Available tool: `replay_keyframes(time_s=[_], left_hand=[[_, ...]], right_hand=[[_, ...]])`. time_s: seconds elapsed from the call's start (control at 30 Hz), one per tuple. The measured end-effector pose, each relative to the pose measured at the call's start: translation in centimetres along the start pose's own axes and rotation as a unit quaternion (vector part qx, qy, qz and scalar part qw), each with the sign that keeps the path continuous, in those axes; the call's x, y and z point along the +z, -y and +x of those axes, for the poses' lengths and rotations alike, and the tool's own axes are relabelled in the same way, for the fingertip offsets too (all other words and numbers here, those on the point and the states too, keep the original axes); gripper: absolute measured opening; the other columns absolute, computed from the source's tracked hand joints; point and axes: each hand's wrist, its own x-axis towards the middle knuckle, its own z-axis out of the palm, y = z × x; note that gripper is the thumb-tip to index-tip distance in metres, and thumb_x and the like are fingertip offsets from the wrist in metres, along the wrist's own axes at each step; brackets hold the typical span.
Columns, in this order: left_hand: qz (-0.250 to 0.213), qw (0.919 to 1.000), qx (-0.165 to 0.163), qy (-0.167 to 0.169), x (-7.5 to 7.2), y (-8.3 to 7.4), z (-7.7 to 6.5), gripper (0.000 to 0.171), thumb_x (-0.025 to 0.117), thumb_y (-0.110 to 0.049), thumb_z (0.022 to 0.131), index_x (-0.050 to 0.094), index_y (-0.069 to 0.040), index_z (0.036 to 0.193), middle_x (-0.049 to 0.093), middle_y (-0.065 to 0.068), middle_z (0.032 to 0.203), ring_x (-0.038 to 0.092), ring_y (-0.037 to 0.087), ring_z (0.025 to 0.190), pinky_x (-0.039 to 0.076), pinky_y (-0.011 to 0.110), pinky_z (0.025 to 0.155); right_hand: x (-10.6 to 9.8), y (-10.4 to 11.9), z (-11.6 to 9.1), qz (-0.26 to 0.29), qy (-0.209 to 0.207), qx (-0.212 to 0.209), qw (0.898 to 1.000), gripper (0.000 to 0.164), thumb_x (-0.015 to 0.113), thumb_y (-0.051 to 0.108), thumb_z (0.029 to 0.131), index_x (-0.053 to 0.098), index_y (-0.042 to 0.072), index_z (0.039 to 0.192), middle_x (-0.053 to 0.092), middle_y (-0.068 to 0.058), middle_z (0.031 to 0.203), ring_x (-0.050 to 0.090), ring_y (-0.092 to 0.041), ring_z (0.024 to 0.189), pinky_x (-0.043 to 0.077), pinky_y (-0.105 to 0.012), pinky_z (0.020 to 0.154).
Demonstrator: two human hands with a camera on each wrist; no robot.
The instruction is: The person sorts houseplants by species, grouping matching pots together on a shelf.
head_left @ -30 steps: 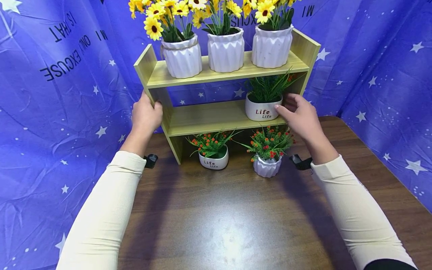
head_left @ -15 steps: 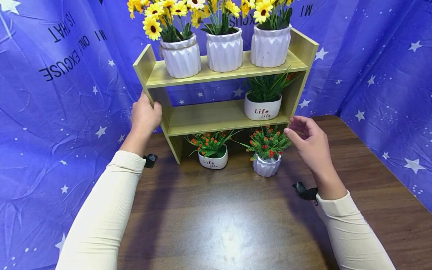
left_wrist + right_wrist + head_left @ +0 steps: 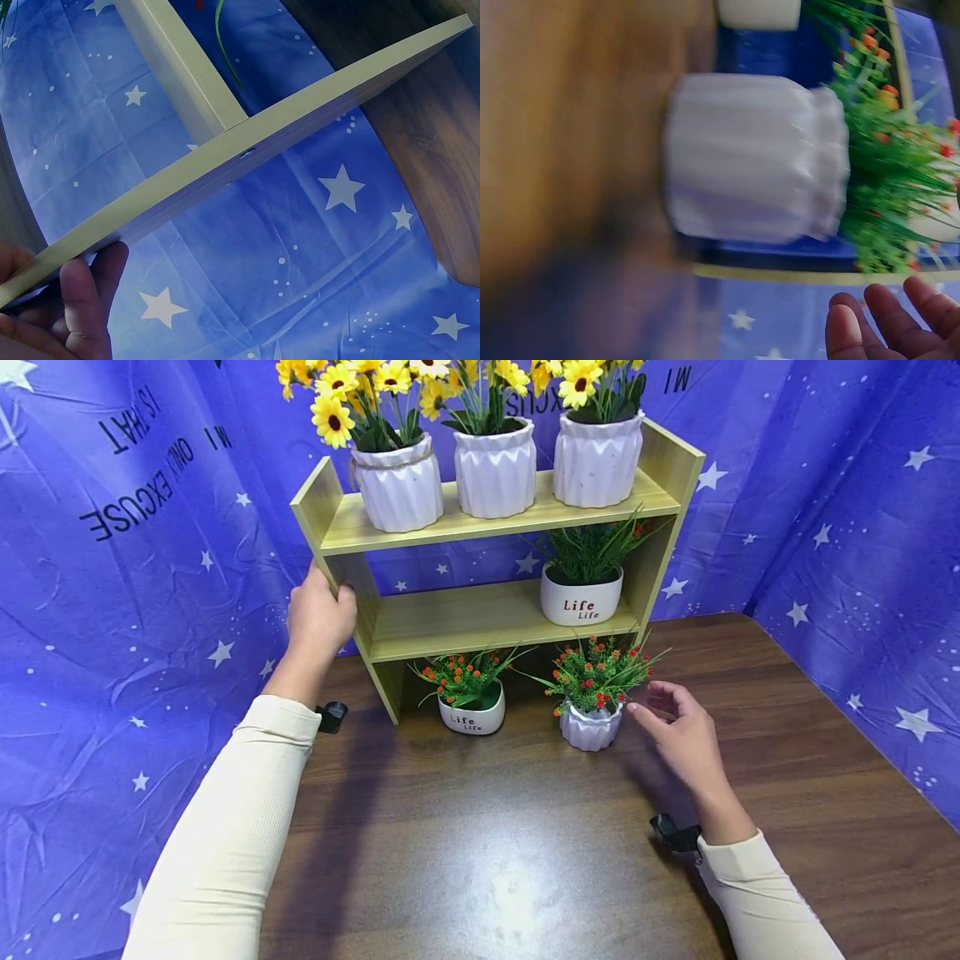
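My left hand (image 3: 321,620) grips the left side board of a light wooden shelf (image 3: 435,614); the left wrist view shows its fingers (image 3: 84,304) against the board's outer face. To the right of a white ribbed pot (image 3: 589,729) with a red-flowered plant (image 3: 596,677), my right hand (image 3: 686,743) hovers with loosely bent fingers, thumb close to the rim. From the right wrist, that ribbed pot (image 3: 754,157) fills the middle, and the fingertips stand apart from it. A white oval "Life" pot (image 3: 581,602) with grass stands at the right on the middle board.
Three white pots (image 3: 495,472) of yellow daisies line the top board. A smaller "Life" pot (image 3: 474,717) with orange flowers sits on the brown wooden table (image 3: 465,827), at the shelf's lower left. A blue star-printed curtain (image 3: 150,635) hangs behind and at both sides.
My right hand has left the "Life" pot on the middle board and come down beside the ribbed pot on the table. The left hand keeps its grip on the shelf.
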Motion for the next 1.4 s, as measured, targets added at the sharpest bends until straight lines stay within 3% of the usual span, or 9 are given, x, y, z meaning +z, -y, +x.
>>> replay_keyframes(time_s=[0.1,0.2,0.27,0.33,0.5,0.9,1.17,1.4], left_hand=[[-0.004,1.0000,0.001,0.000,0.0,0.0,0.0,0.032,0.047,-0.017,0.095,0.050,-0.002,0.124,0.062,0.032,0.118,0.056,0.052,0.114,0.041,0.062,0.088],[-0.004,1.0000,-0.002,0.004,-0.1,-0.1,0.0,0.033,0.048,-0.018,0.096,0.050,-0.003,0.125,0.062,0.032,0.118,0.056,0.052,0.115,0.041,0.062,0.088],[-0.004,1.0000,-0.004,0.005,-0.1,-0.1,0.0,0.033,0.048,-0.019,0.096,0.050,-0.003,0.125,0.062,0.032,0.119,0.056,0.051,0.115,0.041,0.062,0.088],[-0.002,1.0000,-0.005,0.005,0.0,-0.1,0.0,0.033,0.048,-0.019,0.096,0.050,-0.003,0.125,0.062,0.031,0.118,0.057,0.051,0.114,0.042,0.062,0.088],[0.002,1.0000,0.000,0.001,0.0,-0.1,-0.1,0.031,0.048,-0.019,0.096,0.050,-0.003,0.122,0.063,0.032,0.117,0.057,0.052,0.113,0.042,0.062,0.087],[0.004,0.9999,0.007,-0.007,0.1,0.2,0.1,0.031,0.047,-0.018,0.094,0.050,-0.002,0.120,0.064,0.032,0.111,0.059,0.053,0.108,0.043,0.062,0.083],[0.005,1.0000,-0.002,0.002,0.2,0.1,0.1,0.031,0.047,-0.019,0.095,0.050,-0.004,0.122,0.064,0.031,0.114,0.058,0.052,0.110,0.042,0.062,0.086],[0.003,1.0000,-0.002,0.003,0.0,0.0,0.0,0.030,0.047,-0.019,0.095,0.050,-0.003,0.121,0.064,0.031,0.114,0.059,0.052,0.109,0.043,0.062,0.085]], right_hand=[[0.9,-1.0,-0.5,-0.015,0.031,0.019,0.999,0.055,0.073,0.027,0.091,0.053,-0.006,0.132,0.060,-0.027,0.127,0.059,-0.039,0.117,0.047,-0.015,0.080],[1.9,-2.0,-0.8,-0.030,0.056,0.038,0.997,0.062,0.074,0.029,0.090,0.049,-0.005,0.135,0.057,-0.029,0.131,0.056,-0.042,0.120,0.050,-0.035,0.088],[2.5,-2.4,-0.9,-0.032,0.068,0.051,0.996,0.066,0.075,0.031,0.089,0.047,-0.005,0.137,0.055,-0.030,0.133,0.053,-0.043,0.124,0.045,-0.048,0.097],[3.1,-2.7,-0.9,-0.031,0.077,0.061,0.995,0.069,0.075,0.032,0.088,0.045,-0.005,0.138,0.053,-0.030,0.136,0.050,-0.044,0.126,0.039,-0.053,0.102],[4.6,-2.7,-0.7,0.008,0.082,0.089,0.993,0.073,0.076,0.025,0.088,0.039,-0.007,0.141,0.051,-0.031,0.136,0.050,-0.043,0.127,0.040,-0.052,0.103],[7.4,-3.0,0.2,0.025,0.022,0.115,0.993,0.083,0.080,0.019,0.083,0.031,-0.005,0.146,0.050,-0.029,0.134,0.049,-0.039,0.122,0.036,-0.049,0.104],[7.7,-3.3,0.3,0.062,-0.005,0.106,0.992,0.077,0.082,0.012,0.081,0.038,-0.004,0.142,0.056,-0.026,0.125,0.053,-0.033,0.112,0.041,-0.043,0.095],[7.3,-2.2,-0.7,0.048,0.000,0.100,0.994,0.078,0.085,0.022,0.078,0.042,0.000,0.140,0.058,-0.022,0.121,0.055,-0.032,0.108,0.042,-0.042,0.091]])
